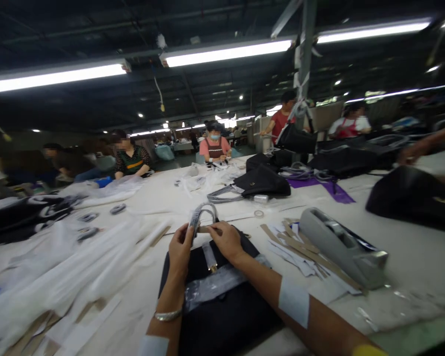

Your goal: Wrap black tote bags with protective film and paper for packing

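Note:
A black handbag (226,321) lies on the white table right in front of me. Its handle (203,210), wrapped in clear plastic, arches up at the far end. My left hand (180,244) is closed at the handle's left side, fingers pinched against it. My right hand (227,241) pinches a short brown paper strip (203,229), which reaches across to the left fingertips. Below the hands, a band of clear plastic wrap (215,287) crosses the bag near a small gold-coloured fitting (212,268).
A grey tape dispenser (341,247) stands at right beside a pile of brown and white strips (304,247). White plastic sheeting (77,257) covers the left side. Another black bag (263,180) lies ahead. Several people work around the table; a co-worker's arm (430,143) reaches in at right.

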Available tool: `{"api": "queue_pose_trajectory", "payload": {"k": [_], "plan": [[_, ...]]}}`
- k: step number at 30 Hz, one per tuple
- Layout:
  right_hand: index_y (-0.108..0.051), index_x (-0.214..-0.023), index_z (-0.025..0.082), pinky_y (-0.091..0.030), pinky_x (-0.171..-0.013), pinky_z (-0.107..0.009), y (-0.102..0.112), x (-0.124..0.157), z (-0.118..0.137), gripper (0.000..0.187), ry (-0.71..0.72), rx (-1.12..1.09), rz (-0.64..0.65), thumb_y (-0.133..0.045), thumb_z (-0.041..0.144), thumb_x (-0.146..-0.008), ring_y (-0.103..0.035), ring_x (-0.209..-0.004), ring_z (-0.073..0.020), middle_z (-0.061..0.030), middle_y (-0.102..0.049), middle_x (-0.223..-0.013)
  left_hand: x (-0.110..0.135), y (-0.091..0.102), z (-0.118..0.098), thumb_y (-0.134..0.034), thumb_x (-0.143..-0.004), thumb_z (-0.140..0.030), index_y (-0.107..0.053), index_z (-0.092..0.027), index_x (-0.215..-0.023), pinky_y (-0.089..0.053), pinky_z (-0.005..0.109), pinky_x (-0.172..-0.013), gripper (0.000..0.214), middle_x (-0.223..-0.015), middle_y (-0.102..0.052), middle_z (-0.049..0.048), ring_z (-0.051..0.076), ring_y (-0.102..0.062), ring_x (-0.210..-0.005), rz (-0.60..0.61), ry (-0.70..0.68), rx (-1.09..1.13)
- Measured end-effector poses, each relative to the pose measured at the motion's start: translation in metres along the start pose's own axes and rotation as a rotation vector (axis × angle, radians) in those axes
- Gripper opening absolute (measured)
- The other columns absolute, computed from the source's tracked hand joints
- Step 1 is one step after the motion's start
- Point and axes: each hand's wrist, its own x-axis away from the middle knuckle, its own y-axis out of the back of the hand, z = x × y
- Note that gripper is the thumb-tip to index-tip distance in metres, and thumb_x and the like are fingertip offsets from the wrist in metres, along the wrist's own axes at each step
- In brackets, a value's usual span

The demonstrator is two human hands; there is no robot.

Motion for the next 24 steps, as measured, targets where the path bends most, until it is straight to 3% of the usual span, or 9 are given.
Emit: {"api": "queue_pose_trajectory", "payload": {"k": [6,12,16,21,24], "plan": [[-0.076,-0.09,0.026,-0.048,-0.075,-0.029,-0.022,-0.034,-0.003,0.02,-0.087,-0.007,0.016,-0.062,0.038,-0.083,-0.068,-0.088,-0.0216,-0.0025,-0.075,-0.091,-0.005,0.005,0.005,-0.067,-0.075,-0.054,-0.065,-0.02,-0.114,-0.049,0.035,-0.085,0.052,-0.104,-0.07,0.006,0.023,-0.064,-0.095,-0.046,0.013,-0.124],[-0.076,-0.093,0.026,-0.05,-0.076,-0.024,-0.036,-0.023,-0.005,0.02,-0.024,-0.163,0.075,-0.065,0.039,-0.082,-0.069,-0.085,-0.0173,0.0008,-0.076,-0.09,-0.009,0.014,0.01,-0.065,-0.074,-0.059,-0.067,-0.02,-0.113,-0.046,0.044,-0.094,0.055,-0.105,-0.07,0.0076,0.029,-0.064,-0.101,-0.127,-0.017,-0.345],[-0.077,-0.09,0.027,-0.049,-0.08,-0.025,-0.038,-0.019,-0.008,0.02,0.041,-0.301,0.105,-0.071,0.042,-0.078,-0.069,-0.087,-0.0179,0.0003,-0.076,-0.09,-0.012,0.012,0.011,-0.066,-0.074,-0.058,-0.067,-0.023,-0.113,-0.045,0.045,-0.096,0.053,-0.107,-0.07,0.0058,0.029,-0.063,-0.104,-0.042,-0.018,-0.367],[-0.077,-0.08,0.021,-0.049,-0.062,-0.027,-0.033,-0.021,-0.009,0.023,-0.179,-0.491,0.179,-0.068,0.042,-0.076,-0.063,-0.06,-0.0156,-0.0006,-0.071,-0.067,0.0,0.002,-0.001,-0.068,-0.075,-0.05,-0.068,-0.02,-0.11,-0.045,0.039,-0.096,0.046,-0.11,-0.07,0.0079,0.027,-0.062,-0.104,0.048,-0.029,-0.213],[-0.076,-0.082,0.017,-0.048,-0.062,-0.027,-0.031,-0.021,-0.012,0.03,-0.257,-0.594,0.217,-0.065,0.044,-0.075,-0.061,-0.063,-0.015,-0.0034,-0.071,-0.072,0.006,-0.004,-0.008,-0.068,-0.078,-0.044,-0.071,-0.02,-0.103,-0.046,0.035,-0.093,0.035,-0.103,-0.071,0.0085,0.025,-0.063,-0.1,0.168,-0.094,-0.154]]}}
